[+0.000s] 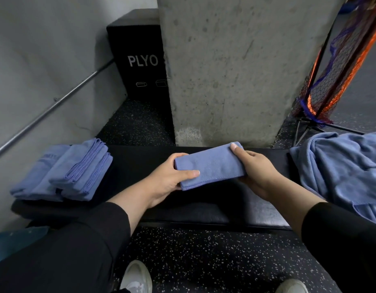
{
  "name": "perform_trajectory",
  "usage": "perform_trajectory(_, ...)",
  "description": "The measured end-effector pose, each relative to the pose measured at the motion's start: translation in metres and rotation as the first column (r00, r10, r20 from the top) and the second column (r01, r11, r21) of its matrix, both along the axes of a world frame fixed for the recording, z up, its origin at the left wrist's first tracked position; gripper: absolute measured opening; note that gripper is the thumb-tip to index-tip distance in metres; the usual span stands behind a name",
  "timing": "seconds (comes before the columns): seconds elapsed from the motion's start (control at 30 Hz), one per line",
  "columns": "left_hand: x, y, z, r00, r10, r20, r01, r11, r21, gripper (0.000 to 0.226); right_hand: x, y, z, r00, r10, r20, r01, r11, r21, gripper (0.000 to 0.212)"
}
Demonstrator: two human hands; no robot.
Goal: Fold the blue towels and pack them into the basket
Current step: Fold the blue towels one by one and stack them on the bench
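The black padded counter point(140, 157) ran across in front of me, and the heap of unfolded blue towels point(339, 174) sprawled over its right end, part of it hanging past the near edge. I judged that heap the likeliest trouble: any tug on a loose corner could have dragged the rest onto the speckled floor point(204, 256).

At the left end lay the folded towels point(62, 176), stacked slightly askew and close to the near-left corner. Setting another on top carelessly could have tipped them off that edge.

Over the middle of the counter I held the folded blue towel point(210, 166), a narrow strip lifted just clear of the padding. My left hand point(170, 178) clamped its left end, thumb on top, and my right hand point(257, 168) pinched its far right corner. With the layers loose between my grips, letting go with either could have let the fold fall open.

No basket was in view, so I could not tell where packing would happen.
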State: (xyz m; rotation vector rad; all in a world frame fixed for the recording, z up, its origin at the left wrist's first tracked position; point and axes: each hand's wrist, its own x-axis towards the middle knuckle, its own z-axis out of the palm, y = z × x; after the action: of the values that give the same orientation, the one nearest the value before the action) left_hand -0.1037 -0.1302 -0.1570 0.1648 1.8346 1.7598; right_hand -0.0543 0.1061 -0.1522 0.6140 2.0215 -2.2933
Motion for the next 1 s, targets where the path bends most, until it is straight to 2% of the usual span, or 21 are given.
perform_trajectory(0.1,0.0,-0.01,0.001,0.995,0.102,0.012,-0.102,0.995,-0.003,0.042,-0.002,-0.011,0.002,0.994,0.11,0.027,-0.106,0.987,-0.121,0.061)
perform_trajectory(0.17,0.002,-0.019,0.007,0.985,0.167,0.033,-0.166,0.986,-0.024,0.033,-0.003,-0.019,0.004,0.978,0.21,0.005,-0.206,0.964,-0.17,0.056)
perform_trajectory(0.23,0.003,-0.028,0.012,0.985,0.171,0.033,-0.169,0.984,-0.051,0.032,-0.006,-0.028,0.006,0.979,0.203,-0.033,-0.206,0.958,-0.201,0.046)
perform_trajectory(0.33,0.006,-0.044,0.017,0.982,0.19,0.017,-0.189,0.98,-0.055,0.033,-0.014,-0.045,0.009,0.994,0.108,-0.036,-0.112,0.977,-0.18,0.038)
perform_trajectory(0.5,0.013,-0.072,0.024,0.961,0.274,0.039,-0.275,0.961,0.026,0.031,-0.027,-0.078,0.017,0.996,0.072,-0.049,-0.079,0.984,-0.16,0.035)
perform_trajectory(0.63,0.016,-0.097,0.033,0.945,0.324,0.049,-0.327,0.943,0.056,0.032,-0.034,-0.108,0.026,0.998,0.055,-0.043,-0.063,0.976,-0.211,0.037)
perform_trajectory(0.73,0.016,-0.118,0.039,0.936,0.351,0.003,-0.351,0.936,0.035,0.033,-0.04,-0.127,0.034,0.992,0.117,-0.037,-0.123,0.962,-0.243,0.035)
perform_trajectory(0.87,0.014,-0.151,0.052,0.917,0.399,-0.017,-0.399,0.917,0.017,0.022,-0.053,-0.153,0.052,0.981,0.186,-0.059,-0.195,0.94,-0.281,0.019)
perform_trajectory(0.93,0.011,-0.173,0.06,0.894,0.443,-0.067,-0.444,0.896,0.004,0.011,-0.065,-0.17,0.063,0.965,0.247,-0.092,-0.262,0.935,-0.239,0.019)
perform_trajectory(1.0,0.006,-0.197,0.066,0.843,0.519,-0.143,-0.524,0.852,0.0,0.022,-0.08,-0.191,0.076,0.938,0.324,-0.124,-0.341,0.928,-0.153,0.024)
